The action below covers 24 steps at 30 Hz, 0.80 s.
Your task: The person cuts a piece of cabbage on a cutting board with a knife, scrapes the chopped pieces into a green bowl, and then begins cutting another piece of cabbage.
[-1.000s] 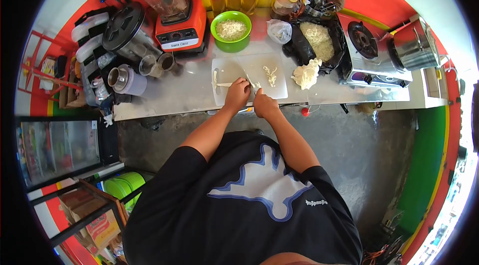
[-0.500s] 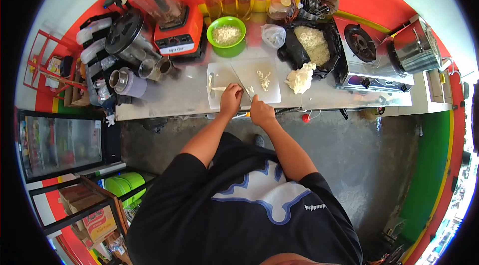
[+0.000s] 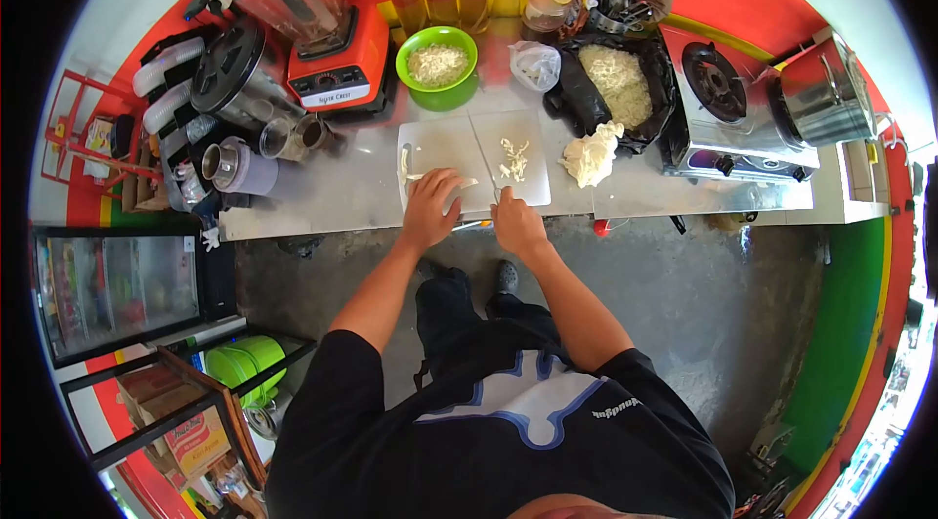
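1. The white cutting board (image 3: 440, 140) lay close to the steel counter's (image 3: 337, 196) front edge; bare steel stretched left of it, with a narrow gap between its right edge and a pale crumpled lump (image 3: 591, 155).
2. On the board, the left hand's (image 3: 430, 206) fingers bent over pale strips (image 3: 469, 183); whether they gripped could not be told.
3. The right hand (image 3: 518, 224) clasped a knife (image 3: 486, 155), blade across the board, chopped bits (image 3: 514, 159) beside it.
4. Beyond the board, leftward, the red blender's (image 3: 360, 58) label ended "CREST"; well left, nearer the person, a carton (image 3: 198, 436) read "Kari Ayam".

Black short-sleeved shirt (image 3: 645, 465) and dark trousers (image 3: 447, 312) were worn.
Shirt print (image 3: 538, 418) was pale, blue-edged; lettering (image 3: 616, 410) white; shoe (image 3: 506, 278) grey.
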Each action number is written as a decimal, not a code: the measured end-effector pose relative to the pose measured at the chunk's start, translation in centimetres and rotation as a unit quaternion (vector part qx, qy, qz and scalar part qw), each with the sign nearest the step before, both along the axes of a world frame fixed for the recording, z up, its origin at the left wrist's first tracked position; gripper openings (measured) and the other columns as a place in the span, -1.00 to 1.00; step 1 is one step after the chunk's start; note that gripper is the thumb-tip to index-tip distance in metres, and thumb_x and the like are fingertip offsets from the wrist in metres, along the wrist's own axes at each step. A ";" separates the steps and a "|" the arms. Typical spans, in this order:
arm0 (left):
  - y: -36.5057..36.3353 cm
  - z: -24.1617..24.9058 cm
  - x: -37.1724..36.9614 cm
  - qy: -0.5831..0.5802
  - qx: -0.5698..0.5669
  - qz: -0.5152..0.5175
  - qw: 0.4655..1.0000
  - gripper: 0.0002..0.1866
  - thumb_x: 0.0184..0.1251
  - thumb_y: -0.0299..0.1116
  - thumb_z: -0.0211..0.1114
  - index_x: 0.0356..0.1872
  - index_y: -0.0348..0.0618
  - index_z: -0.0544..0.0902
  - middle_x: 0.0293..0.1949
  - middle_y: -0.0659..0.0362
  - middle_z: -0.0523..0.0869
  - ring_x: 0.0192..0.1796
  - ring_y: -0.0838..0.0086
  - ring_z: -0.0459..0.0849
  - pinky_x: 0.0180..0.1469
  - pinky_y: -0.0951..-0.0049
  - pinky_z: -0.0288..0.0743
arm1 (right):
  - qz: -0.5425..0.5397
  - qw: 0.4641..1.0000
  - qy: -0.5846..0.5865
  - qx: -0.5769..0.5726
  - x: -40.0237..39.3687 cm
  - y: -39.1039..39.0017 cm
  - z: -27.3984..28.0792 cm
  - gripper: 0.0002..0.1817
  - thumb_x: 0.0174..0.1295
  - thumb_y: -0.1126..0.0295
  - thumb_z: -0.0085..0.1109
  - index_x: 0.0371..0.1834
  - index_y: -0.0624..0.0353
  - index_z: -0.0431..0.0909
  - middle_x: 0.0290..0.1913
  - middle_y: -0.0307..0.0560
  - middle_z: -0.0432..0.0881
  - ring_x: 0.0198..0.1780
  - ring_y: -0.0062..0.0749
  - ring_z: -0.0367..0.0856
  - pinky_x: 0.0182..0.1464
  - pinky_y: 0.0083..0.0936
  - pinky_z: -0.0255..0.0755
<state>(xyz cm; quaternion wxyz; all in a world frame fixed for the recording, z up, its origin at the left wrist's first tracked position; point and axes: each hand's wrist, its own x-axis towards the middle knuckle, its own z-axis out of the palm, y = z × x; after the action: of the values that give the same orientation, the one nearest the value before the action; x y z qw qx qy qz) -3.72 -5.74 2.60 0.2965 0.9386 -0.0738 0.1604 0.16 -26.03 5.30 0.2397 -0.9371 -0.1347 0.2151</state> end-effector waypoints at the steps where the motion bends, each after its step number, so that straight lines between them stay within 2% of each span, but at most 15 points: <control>1: 0.9 -0.3 -0.2 0.027 0.044 -0.022 0.998 -0.61 0.34 -0.33 0.30 0.19 -0.04 0.59 0.29 0.15 0.58 0.37 0.22 0.48 0.37 0.12 0.29 | 0.018 1.000 -0.001 -0.012 -0.1 0.4 0.2 -0.64 0.47 0.22 0.06 0.02 0.35 0.36 -0.19 0.39 0.72 -0.13 0.31 0.75 -0.06 0.03 0.65; 2: 1.5 -0.6 -0.5 0.054 0.088 -0.045 0.994 -0.55 0.34 -0.27 0.30 0.26 0.02 0.56 0.36 0.19 0.53 0.43 0.26 0.41 0.41 0.10 0.22 | 0.022 1.000 0.002 -0.014 -0.3 0.7 0.0 -0.64 0.47 0.22 0.06 0.02 0.35 0.36 -0.19 0.39 0.72 -0.13 0.31 0.75 -0.06 0.03 0.65; 5: 2.4 -1.2 -0.7 0.055 0.147 -0.078 0.984 -0.51 0.39 -0.21 0.24 0.34 0.06 0.50 0.44 0.25 0.45 0.45 0.30 0.36 0.39 0.09 0.25 | 0.044 0.999 -0.016 -0.013 -0.6 1.3 -0.5 -0.66 0.47 0.24 0.05 -0.01 0.36 0.37 -0.24 0.38 0.72 -0.15 0.29 0.76 -0.09 0.03 0.66; 8: 2.0 -1.3 -0.9 0.070 0.196 -0.055 0.977 -0.50 0.43 -0.16 0.18 0.38 0.10 0.46 0.47 0.29 0.41 0.47 0.34 0.32 0.39 0.09 0.25 | 0.062 0.998 -0.020 -0.022 -1.1 1.7 -0.9 -0.68 0.46 0.25 0.05 -0.02 0.36 0.37 -0.26 0.36 0.73 -0.17 0.27 0.76 -0.11 0.02 0.66; 13: 1.8 -1.2 -1.0 0.087 0.222 -0.046 0.970 -0.47 0.43 -0.12 0.18 0.40 0.10 0.44 0.49 0.32 0.37 0.49 0.34 0.29 0.39 0.07 0.25 | 0.057 0.995 -0.005 -0.078 -1.5 2.1 0.6 -0.71 0.40 0.35 0.09 0.00 0.35 0.34 -0.25 0.31 0.75 -0.15 0.21 0.78 -0.11 -0.06 0.69; 16: 1.9 -1.6 -0.8 0.096 0.224 -0.048 0.969 -0.47 0.41 -0.11 0.20 0.39 0.09 0.45 0.49 0.32 0.37 0.50 0.34 0.28 0.40 0.05 0.24 | 0.060 0.995 0.004 -0.083 -2.0 2.4 -0.3 -0.71 0.40 0.34 0.09 -0.05 0.36 0.31 -0.31 0.36 0.73 -0.19 0.29 0.76 -0.11 0.00 0.67; 20: 1.8 -1.7 -0.8 0.104 0.235 -0.046 0.965 -0.46 0.42 -0.06 0.19 0.39 0.10 0.46 0.51 0.33 0.35 0.50 0.33 0.28 0.40 0.05 0.24 | 0.040 0.996 -0.001 -0.077 -0.7 3.4 -1.4 -0.70 0.39 0.35 0.09 -0.03 0.36 0.30 -0.28 0.37 0.73 -0.16 0.26 0.77 -0.09 -0.01 0.67; 24: 2.0 -1.5 -0.7 0.102 0.233 -0.045 0.966 -0.45 0.42 -0.04 0.19 0.39 0.10 0.47 0.51 0.34 0.35 0.49 0.33 0.29 0.40 0.05 0.24 | 0.057 0.996 0.000 -0.071 0.4 3.4 0.0 -0.69 0.39 0.34 0.11 -0.04 0.36 0.31 -0.26 0.38 0.73 -0.16 0.28 0.76 -0.08 0.01 0.66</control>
<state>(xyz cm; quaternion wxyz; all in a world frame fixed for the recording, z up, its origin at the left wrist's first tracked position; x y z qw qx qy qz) -4.46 -3.76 1.07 0.0830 0.9888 -0.1208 0.0281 0.54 -22.67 5.26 0.1601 -0.9425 -0.1721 0.2374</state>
